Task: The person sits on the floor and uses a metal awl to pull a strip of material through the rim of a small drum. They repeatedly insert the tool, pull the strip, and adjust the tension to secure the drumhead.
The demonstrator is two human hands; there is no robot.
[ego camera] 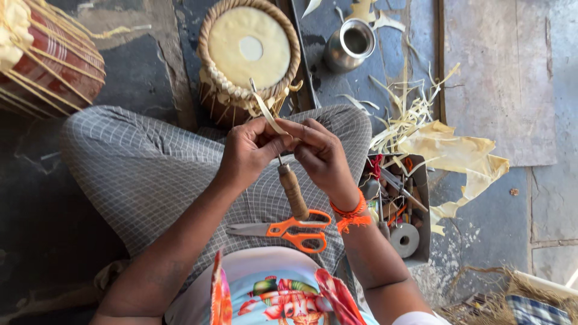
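The small drum stands on the floor just beyond the person's knees, its pale head already laced round the rim, though loose strip ends hang at its near edge. Nearer than the drum, over the lap, the left hand and right hand meet, fingers pinched shut on a pale hide strip and, it seems, a wooden-handled awl. Orange scissors lie unused below. Cut strips wait right of the drum.
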